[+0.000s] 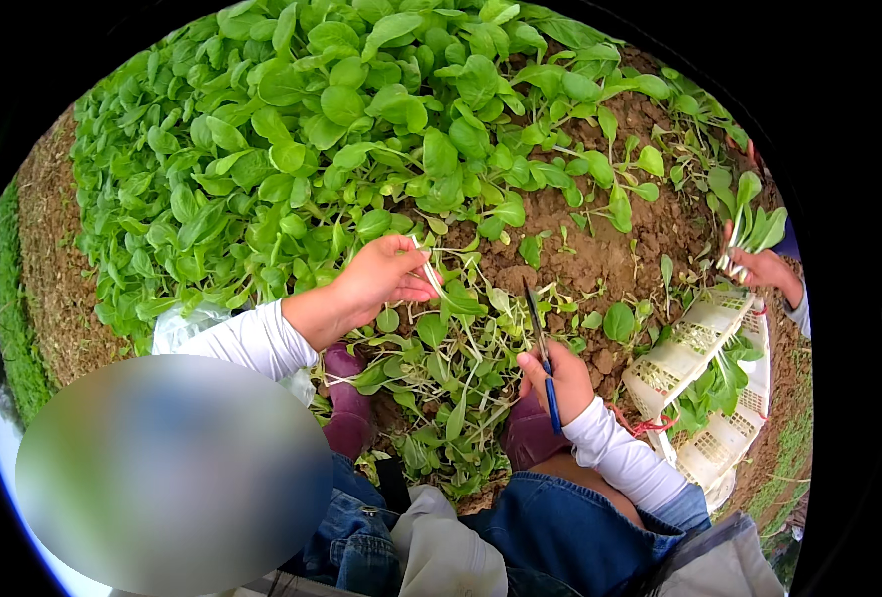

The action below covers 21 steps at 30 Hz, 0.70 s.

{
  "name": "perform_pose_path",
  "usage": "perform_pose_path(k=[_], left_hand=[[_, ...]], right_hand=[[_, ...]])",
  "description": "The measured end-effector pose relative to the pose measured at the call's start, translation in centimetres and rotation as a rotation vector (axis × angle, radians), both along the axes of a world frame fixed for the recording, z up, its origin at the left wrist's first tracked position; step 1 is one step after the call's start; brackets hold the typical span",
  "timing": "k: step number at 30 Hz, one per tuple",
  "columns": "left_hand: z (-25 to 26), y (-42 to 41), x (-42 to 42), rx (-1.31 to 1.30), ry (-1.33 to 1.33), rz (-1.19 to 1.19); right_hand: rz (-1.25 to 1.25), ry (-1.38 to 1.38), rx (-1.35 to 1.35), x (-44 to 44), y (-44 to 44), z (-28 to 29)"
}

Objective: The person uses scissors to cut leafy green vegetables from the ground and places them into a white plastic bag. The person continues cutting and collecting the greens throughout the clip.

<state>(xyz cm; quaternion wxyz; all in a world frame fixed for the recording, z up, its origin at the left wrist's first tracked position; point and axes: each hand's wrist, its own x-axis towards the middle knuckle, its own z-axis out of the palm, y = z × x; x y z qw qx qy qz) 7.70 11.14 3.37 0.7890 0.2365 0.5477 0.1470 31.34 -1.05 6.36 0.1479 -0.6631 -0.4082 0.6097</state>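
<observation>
Between the thumb and fingers of my left hand (381, 280) are the pale stems of a leafy green plant (460, 300), its leaf hanging down to the right. My right hand (563, 379) grips a pair of scissors (548, 382) with blue handles, the dark blades pointing up and away from me. Cut or pulled stems and leaves (441, 373) lie in a loose heap on the soil below both hands. Beyond my left hand stands a dense bed of leafy greens (262, 149).
A white plastic crate (691, 336) holding greens lies at the right, with red string by it. Past it, another person's hand (766, 270) holds a bunch of greens (747, 224). My purple boots (348, 407) flank the heap. Brown soil (598, 254) shows ahead.
</observation>
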Motion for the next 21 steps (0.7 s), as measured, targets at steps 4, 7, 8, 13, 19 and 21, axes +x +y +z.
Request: perform_pose_path(k=[4,7,8,13,19,21], left_hand=[[1.2,-1.0,-2.7,-0.002,-0.012,0.041],[2.1,-1.1,-6.2,0.071,0.046,0.062],[3.0,-0.6,-7.4,0.158,0.123,0.021],[4.8,4.4,-9.9,1.391,0.930,-0.362],[-1.3,7.6,-11.1,1.463,1.380,-1.100],[-3.1,5.2,-11.0,1.504,1.492,-1.113]], right_hand=[[-0.144,0.159,-0.182,1.5,-1.6,-0.4],[-0.096,0.184,-0.208,1.3,-2.4,-1.0],[-0.092,0.199,-0.202,1.2,-2.5,-1.2],[-0.071,0.167,-0.171,0.8,-2.2,-0.8],[-0.046,0.177,-0.190,-0.1,-1.9,-1.0],[-0.045,0.163,-0.164,0.2,-1.8,-1.0]])
